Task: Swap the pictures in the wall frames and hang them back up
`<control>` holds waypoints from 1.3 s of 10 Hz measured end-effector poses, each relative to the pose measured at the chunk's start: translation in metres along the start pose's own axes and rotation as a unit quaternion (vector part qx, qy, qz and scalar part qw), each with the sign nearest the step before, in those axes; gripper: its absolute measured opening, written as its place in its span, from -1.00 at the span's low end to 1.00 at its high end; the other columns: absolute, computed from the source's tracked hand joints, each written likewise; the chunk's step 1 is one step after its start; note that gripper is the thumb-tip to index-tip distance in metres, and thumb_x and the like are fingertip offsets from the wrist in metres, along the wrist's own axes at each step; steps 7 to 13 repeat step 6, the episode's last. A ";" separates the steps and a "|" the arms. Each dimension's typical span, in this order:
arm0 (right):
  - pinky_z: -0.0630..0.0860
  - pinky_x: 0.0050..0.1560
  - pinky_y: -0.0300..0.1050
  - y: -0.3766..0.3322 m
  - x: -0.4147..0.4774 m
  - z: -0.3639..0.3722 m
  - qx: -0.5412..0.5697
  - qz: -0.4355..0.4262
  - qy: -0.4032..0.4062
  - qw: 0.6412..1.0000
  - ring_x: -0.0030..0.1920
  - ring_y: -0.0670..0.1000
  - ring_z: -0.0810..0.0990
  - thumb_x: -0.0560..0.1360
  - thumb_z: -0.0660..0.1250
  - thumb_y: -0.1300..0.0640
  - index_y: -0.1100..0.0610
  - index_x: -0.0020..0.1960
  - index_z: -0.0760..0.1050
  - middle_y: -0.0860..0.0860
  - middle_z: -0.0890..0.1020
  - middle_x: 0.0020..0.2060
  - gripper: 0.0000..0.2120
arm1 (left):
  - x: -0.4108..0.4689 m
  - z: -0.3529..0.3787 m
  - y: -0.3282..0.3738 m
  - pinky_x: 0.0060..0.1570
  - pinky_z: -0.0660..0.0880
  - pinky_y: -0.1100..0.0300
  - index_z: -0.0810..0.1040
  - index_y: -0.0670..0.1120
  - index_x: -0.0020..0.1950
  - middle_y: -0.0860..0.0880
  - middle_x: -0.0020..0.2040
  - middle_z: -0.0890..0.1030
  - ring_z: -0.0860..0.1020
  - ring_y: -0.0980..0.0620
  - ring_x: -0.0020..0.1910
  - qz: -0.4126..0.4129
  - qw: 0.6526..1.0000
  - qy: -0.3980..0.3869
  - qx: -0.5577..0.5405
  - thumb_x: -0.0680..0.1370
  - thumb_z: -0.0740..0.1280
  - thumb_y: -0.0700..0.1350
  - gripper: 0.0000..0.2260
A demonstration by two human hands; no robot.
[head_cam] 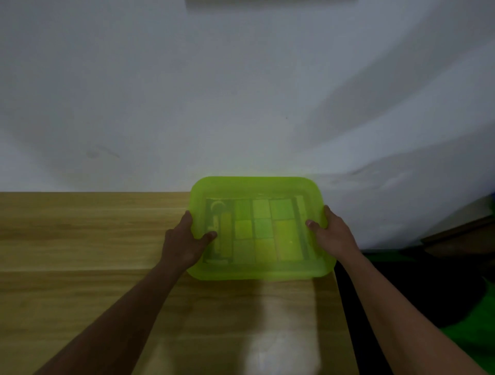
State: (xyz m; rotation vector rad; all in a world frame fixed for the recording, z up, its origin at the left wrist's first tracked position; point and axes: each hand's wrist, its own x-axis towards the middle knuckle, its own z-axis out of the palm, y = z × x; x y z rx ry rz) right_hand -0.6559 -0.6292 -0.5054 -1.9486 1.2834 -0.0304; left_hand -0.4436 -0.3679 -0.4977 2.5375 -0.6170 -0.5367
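A translucent green plastic box (257, 187) with a lid sits at the far right of a wooden table (80, 267), against the white wall. Rectangular blocks and a few tools show dimly through the lid. My left hand (184, 241) grips the box's left edge, thumb on top of the lid. My right hand (329, 233) grips the right edge, thumb also on the lid. No picture frame lies on the table; only a pale strip, perhaps a frame's lower edge (270, 2), shows at the top of the wall.
The table's right edge (340, 307) runs just under the box's right side. Beyond it the floor is dark, with something green (471, 332) and dark wooden furniture (460, 238) at the right. The white wall (241, 93) rises directly behind the box.
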 end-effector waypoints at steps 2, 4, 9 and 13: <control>0.15 0.48 -0.01 -0.002 0.001 0.010 -0.062 -0.016 -0.027 0.998 0.56 0.19 0.13 0.68 0.10 -0.03 0.07 0.62 -0.20 0.19 -0.04 0.60 -0.33 | 0.012 0.007 -0.006 0.43 0.17 -0.08 -0.12 -0.09 0.59 -0.12 0.59 0.08 0.21 -0.24 0.49 0.015 0.995 -0.055 0.083 0.50 0.21 0.34 -0.12; 0.14 0.48 0.00 -0.001 0.002 0.013 -0.072 -0.004 -0.022 0.997 0.57 0.19 0.12 0.68 0.08 0.00 0.09 0.62 -0.21 0.21 -0.02 0.59 -0.35 | 0.013 0.007 -0.011 0.37 0.29 -0.17 -0.19 0.02 0.59 -0.11 0.60 0.02 0.25 -0.34 0.44 0.030 0.992 -0.073 0.096 0.46 0.17 0.41 -0.10; 0.15 0.52 0.07 -0.014 -0.006 0.003 -0.023 -0.013 0.033 0.999 0.56 0.12 0.16 0.62 0.22 -0.09 0.13 0.61 -0.02 0.14 0.11 0.58 -0.29 | 0.016 0.001 -0.022 0.28 0.37 -0.13 -0.02 0.03 0.59 -0.21 0.43 0.32 0.38 -0.33 0.33 0.042 0.998 -0.023 0.034 0.37 0.08 0.55 -0.05; 0.15 0.52 0.07 -0.014 -0.006 0.003 -0.023 -0.013 0.033 0.999 0.56 0.12 0.16 0.62 0.22 -0.09 0.13 0.61 -0.02 0.14 0.11 0.58 -0.29 | 0.016 0.001 -0.022 0.28 0.37 -0.13 -0.02 0.03 0.59 -0.21 0.43 0.32 0.38 -0.33 0.33 0.042 0.998 -0.023 0.034 0.37 0.08 0.55 -0.05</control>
